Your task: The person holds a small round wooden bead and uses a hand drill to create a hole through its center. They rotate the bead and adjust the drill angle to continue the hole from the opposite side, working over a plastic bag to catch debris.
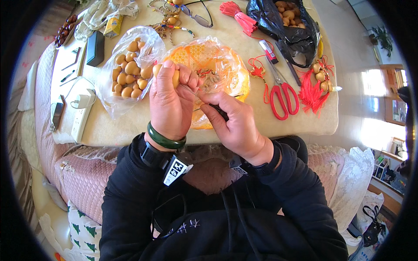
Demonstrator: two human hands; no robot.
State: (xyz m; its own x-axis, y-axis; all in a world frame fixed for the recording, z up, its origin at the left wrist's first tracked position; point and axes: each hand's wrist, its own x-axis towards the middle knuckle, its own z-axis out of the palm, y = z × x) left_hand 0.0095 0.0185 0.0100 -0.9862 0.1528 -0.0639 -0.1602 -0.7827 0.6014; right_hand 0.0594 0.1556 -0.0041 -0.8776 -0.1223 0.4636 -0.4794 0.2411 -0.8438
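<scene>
My left hand (165, 104), a green bangle at its wrist, is closed round a small tan gourd (176, 79); most of the gourd is hidden by the fingers. My right hand (237, 124) grips a thin metal tool with a dark handle (219, 112). The tool's shaft (188, 90) reaches to the left hand beside the gourd; its tip is hidden, so I cannot tell whether it touches. Both hands are above the near side of an orange patterned basket (185, 55) lined with clear plastic, which holds small scraps (212, 81).
Left of the hands lies a clear bag of small gourds (132, 68). To the right are red-handled scissors (278, 102), a red tasselled gourd string (313, 93) and a dark stick-like tool (288, 64). A black bag (261, 17), glasses (198, 17) and a power strip (80, 117) also lie on the table.
</scene>
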